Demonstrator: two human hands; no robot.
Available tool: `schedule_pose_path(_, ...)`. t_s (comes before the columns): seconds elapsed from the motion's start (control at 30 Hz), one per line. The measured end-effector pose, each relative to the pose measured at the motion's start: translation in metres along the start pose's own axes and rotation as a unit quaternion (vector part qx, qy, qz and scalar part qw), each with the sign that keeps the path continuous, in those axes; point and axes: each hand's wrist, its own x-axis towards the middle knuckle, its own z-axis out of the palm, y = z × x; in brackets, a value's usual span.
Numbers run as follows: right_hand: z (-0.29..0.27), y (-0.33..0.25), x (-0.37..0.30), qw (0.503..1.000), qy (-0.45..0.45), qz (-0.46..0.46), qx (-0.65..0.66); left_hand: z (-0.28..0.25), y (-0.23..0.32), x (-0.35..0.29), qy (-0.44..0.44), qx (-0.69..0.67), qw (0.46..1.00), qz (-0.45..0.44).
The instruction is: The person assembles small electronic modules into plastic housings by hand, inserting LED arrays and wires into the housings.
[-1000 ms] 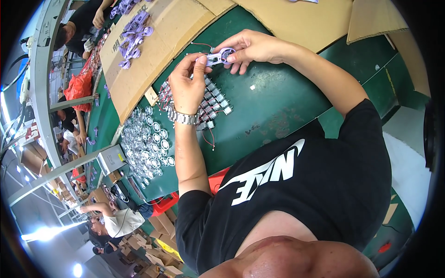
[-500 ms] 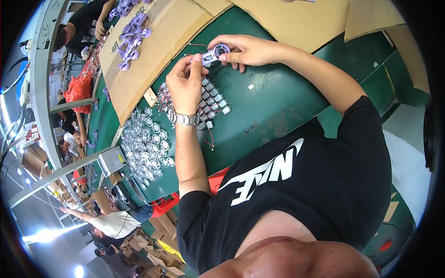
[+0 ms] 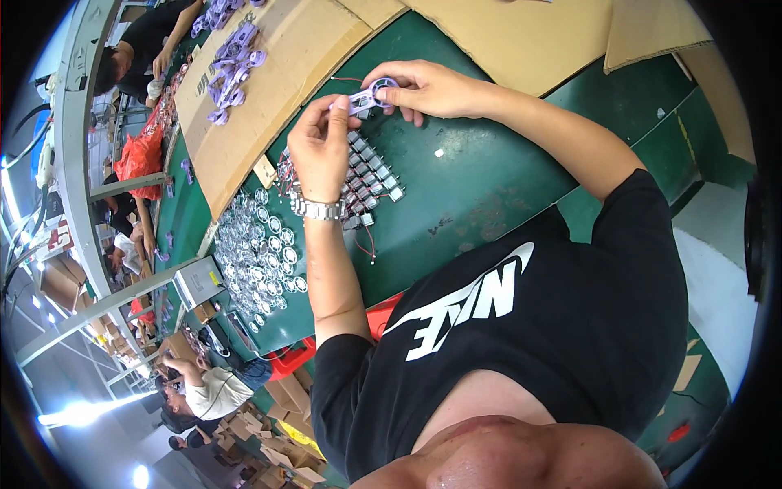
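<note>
Between my two hands is a light purple plastic housing (image 3: 361, 102) with a round ring at one end and a slotted, narrower body. The fingers of my left hand (image 3: 320, 155) pinch its narrow end, and a metal watch band circles that wrist. At the ring end, my right hand (image 3: 432, 88) grips with thumb and fingers. A thin reddish wire (image 3: 346, 79) shows just beyond the housing; where it leads is hidden. Small silver motors (image 3: 376, 175) with red wires lie in rows on the green table, partly under my left hand.
Many round clear-and-silver parts (image 3: 265, 253) cover the table at left. Purple housings (image 3: 236, 69) are piled on a cardboard sheet (image 3: 301, 49). A grey metal frame (image 3: 77, 163) and a white box (image 3: 198, 283) stand at left. Other people work beyond.
Both hands have shifted slightly left with the housing, and its ring has turned a little, showing more of its opening. In the background, a person's outstretched arm has drawn in.
</note>
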Motion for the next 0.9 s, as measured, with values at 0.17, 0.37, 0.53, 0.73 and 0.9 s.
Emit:
schedule_pose_path(0.17,-0.003,-0.002,0.000,0.994,-0.025,0.017,0.107,-0.011,0.001,0.003,-0.022,-0.029,0.999,-0.001)
schedule_pose_path(0.37,-0.003,-0.003,0.000,0.994,-0.009,0.004,0.109,-0.003,0.009,-0.003,-0.011,-0.019,1.000,-0.012)
schedule_pose_path(0.53,0.001,0.008,0.003,0.997,0.031,-0.039,0.053,0.007,0.015,-0.005,-0.013,0.006,1.000,-0.002)
schedule_pose_path(0.73,0.003,0.013,-0.002,0.996,0.059,0.022,-0.056,-0.052,-0.025,0.057,0.102,-0.305,0.946,-0.032)
schedule_pose_path(0.9,0.027,0.044,0.002,0.924,0.107,-0.233,-0.284,-0.048,-0.071,0.108,0.075,-0.036,0.984,-0.160)
